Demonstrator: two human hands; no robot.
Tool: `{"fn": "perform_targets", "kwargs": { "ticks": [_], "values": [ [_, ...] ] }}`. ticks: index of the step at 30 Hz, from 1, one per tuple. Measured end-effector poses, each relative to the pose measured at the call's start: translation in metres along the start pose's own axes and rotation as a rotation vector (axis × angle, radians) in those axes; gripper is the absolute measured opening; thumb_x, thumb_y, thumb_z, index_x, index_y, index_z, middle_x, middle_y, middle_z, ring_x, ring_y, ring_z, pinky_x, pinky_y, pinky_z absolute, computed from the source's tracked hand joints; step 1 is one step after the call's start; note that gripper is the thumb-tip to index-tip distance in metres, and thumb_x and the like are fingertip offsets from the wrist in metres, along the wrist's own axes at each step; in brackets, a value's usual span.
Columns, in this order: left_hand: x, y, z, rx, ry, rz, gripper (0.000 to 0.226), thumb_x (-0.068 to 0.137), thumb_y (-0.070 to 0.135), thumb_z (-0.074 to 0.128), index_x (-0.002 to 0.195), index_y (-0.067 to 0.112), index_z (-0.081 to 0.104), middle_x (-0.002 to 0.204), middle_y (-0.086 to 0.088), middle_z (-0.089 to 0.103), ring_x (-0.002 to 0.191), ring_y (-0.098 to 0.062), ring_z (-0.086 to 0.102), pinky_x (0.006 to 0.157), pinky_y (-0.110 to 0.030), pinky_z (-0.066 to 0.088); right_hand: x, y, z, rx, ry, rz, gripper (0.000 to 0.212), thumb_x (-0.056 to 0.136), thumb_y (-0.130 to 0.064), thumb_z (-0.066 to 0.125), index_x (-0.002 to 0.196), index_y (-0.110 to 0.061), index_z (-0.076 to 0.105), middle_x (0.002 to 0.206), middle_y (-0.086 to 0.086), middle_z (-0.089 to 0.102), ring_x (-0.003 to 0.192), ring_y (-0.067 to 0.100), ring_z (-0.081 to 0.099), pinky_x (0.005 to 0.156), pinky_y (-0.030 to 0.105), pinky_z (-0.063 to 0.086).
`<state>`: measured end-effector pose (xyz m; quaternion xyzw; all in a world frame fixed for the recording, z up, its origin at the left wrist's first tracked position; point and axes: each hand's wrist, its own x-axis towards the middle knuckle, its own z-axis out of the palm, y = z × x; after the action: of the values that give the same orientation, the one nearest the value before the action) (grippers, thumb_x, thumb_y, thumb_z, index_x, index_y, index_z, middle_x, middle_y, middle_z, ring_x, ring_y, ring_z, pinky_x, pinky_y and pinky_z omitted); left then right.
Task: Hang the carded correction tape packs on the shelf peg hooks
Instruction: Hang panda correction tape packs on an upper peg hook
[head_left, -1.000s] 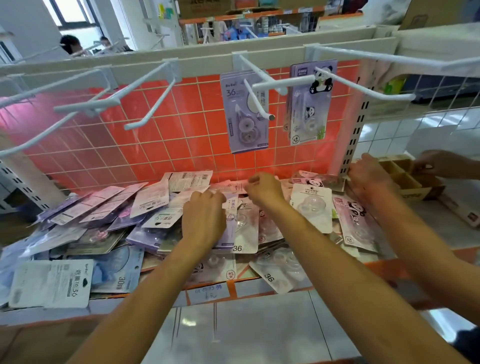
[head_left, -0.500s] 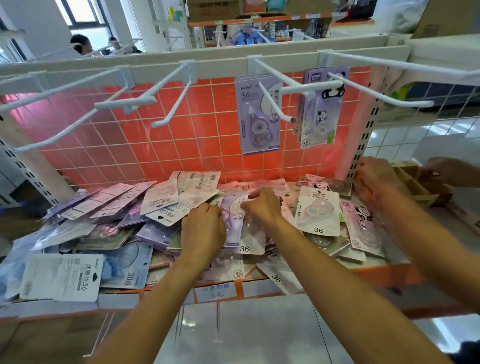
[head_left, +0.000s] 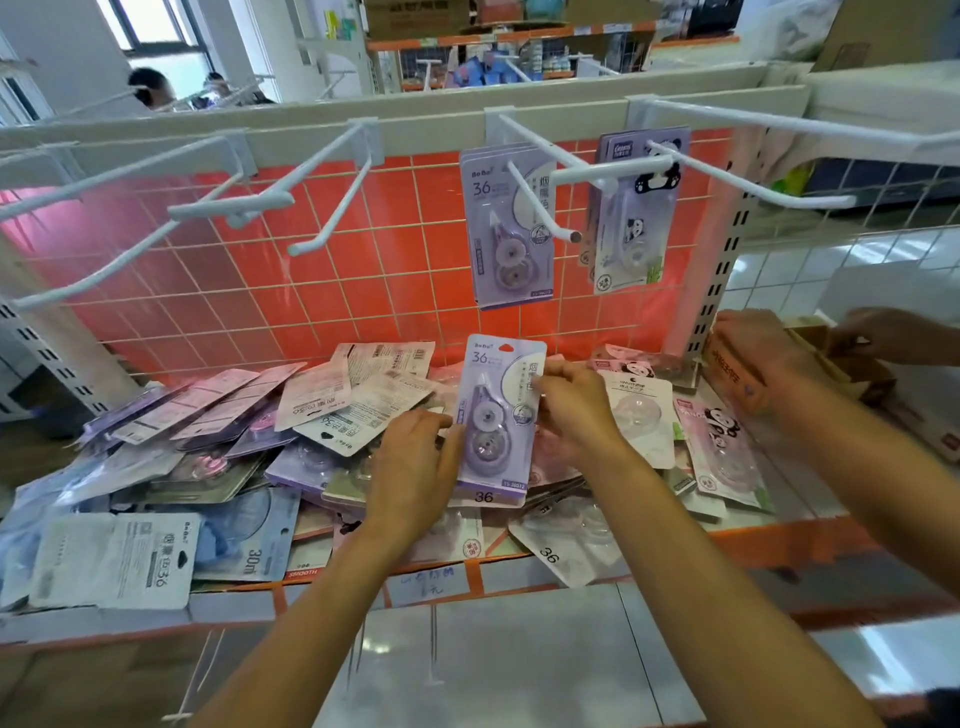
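Observation:
A purple carded correction tape pack (head_left: 496, 415) marked 36 stands tilted up off the pile of packs (head_left: 322, 415) on the shelf. My right hand (head_left: 576, 410) pinches its right edge. My left hand (head_left: 415, 467) grips its lower left edge. Straight above, a matching purple pack (head_left: 506, 228) hangs on a white peg hook (head_left: 540, 202). A panda pack (head_left: 631, 218) hangs on the hook to the right. Several white hooks to the left (head_left: 332, 213) are bare.
An orange wire grid panel (head_left: 363, 291) backs the shelf, whose orange front edge (head_left: 779, 545) runs below the pile. Another person's hand (head_left: 753, 348) and arm reach in from the right to a cardboard box (head_left: 857, 369). Long hooks (head_left: 753, 187) jut toward me.
The purple pack has come up out of the pile and now stands nearly upright between my hands. My view has shifted slightly downward and closer.

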<state>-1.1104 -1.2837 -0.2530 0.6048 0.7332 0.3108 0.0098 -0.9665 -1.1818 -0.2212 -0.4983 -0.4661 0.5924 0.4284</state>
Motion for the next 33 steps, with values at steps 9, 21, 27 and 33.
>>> {"fn": "perform_targets", "kwargs": {
  "ticks": [9,21,27,33],
  "values": [
    [-0.005,0.022,-0.011,-0.584,-0.201,-0.106,0.057,0.079,0.051,0.064,0.126,0.021,0.049,0.102,0.004,0.072,0.087,-0.006,0.07,0.08,-0.031,0.058,-0.018,-0.035,-0.018,0.16,-0.015,-0.141,0.023,0.093,0.0,0.051,0.085,-0.018,0.064,0.085,0.001,0.069,0.071,0.012,0.064,0.061,0.026,0.05],
    [-0.004,0.041,-0.015,-0.608,-0.09,0.053,0.017,0.08,0.027,0.065,0.097,0.028,0.064,0.09,0.007,0.072,0.084,-0.013,0.07,0.079,-0.042,0.058,-0.063,-0.082,-0.029,0.264,-0.117,-0.452,0.013,0.09,-0.013,0.062,0.078,-0.015,0.067,0.078,0.006,0.066,0.075,0.025,0.06,0.073,0.045,0.052],
    [-0.006,0.055,-0.028,-0.683,-0.002,0.19,0.018,0.083,0.024,0.063,0.099,0.033,0.061,0.09,0.006,0.071,0.082,-0.016,0.069,0.077,-0.035,0.058,-0.085,-0.098,-0.033,0.3,-0.18,-0.554,0.012,0.087,-0.014,0.065,0.077,-0.018,0.067,0.071,-0.003,0.068,0.07,0.017,0.064,0.066,0.034,0.055],
    [-0.008,0.065,-0.036,-0.658,0.068,0.239,0.03,0.084,0.011,0.061,0.1,0.036,0.059,0.091,0.011,0.069,0.08,-0.009,0.069,0.076,-0.021,0.055,-0.095,-0.106,-0.036,0.35,-0.22,-0.637,0.012,0.08,-0.017,0.066,0.07,-0.024,0.069,0.072,-0.002,0.069,0.073,0.022,0.062,0.071,0.043,0.055]
  ]
}}
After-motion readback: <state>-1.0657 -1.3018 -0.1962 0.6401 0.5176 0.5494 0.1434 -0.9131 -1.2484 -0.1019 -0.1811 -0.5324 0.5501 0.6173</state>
